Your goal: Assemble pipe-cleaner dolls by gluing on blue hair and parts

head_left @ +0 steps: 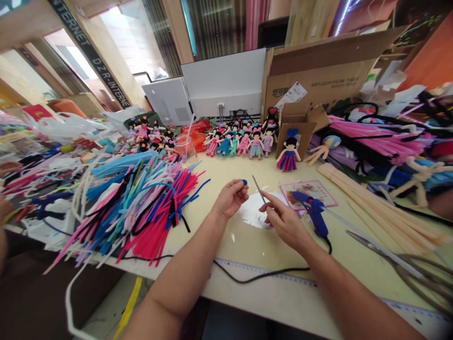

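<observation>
Nearest, a thin black cable crosses the front of the pale yellow tabletop. Above it, the left hand pinches a small blue piece between thumb and curled fingers, while the right hand grips a slim grey metal tool, its tip raised near the piece but apart from it. Just beyond the right hand, a dark blue glue gun lies partly over a pink-edged rectangular card. Leftward spreads a heap of multicoloured fuzzy stems. Farther back, small black-haired dolls in coloured skirts stand before a white flat monitor.
</observation>
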Action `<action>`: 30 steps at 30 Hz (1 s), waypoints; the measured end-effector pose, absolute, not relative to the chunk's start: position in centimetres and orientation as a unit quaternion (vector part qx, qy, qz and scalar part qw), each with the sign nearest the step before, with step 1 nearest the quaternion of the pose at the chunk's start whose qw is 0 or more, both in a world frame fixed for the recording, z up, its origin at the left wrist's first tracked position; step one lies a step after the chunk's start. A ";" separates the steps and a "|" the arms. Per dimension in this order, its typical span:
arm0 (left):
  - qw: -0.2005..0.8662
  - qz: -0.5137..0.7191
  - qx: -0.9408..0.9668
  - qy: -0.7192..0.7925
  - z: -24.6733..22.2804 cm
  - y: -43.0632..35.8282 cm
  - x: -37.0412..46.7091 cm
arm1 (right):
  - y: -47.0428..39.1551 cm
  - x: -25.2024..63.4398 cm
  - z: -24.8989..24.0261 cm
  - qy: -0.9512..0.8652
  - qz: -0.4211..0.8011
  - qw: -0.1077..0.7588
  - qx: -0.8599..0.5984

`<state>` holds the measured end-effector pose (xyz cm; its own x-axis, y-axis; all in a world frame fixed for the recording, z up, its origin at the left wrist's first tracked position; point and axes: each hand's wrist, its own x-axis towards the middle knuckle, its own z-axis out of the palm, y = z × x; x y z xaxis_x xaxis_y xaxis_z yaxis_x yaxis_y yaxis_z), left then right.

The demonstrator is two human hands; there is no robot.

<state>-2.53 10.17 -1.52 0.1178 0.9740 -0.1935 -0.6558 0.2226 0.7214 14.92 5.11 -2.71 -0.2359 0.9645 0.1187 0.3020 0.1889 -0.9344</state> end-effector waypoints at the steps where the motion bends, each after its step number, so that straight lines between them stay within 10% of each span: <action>1: 0.703 0.575 0.245 0.340 -1.5 10.2 -2.5 | 5.1 15.0 -2.6 -0.689 0.371 0.391 -0.485; 14: 0.654 0.582 0.300 0.378 -1.6 10.0 -1.9 | 4.5 14.9 -2.6 -0.803 0.089 0.302 -0.505; 22: 0.656 0.595 0.274 0.374 -1.6 10.3 -2.1 | 5.1 15.3 -1.7 -0.640 0.484 0.379 -0.462; 30: 0.670 0.582 0.283 0.365 -1.2 10.0 -2.1 | 5.2 15.3 -2.5 -0.676 0.420 0.380 -0.471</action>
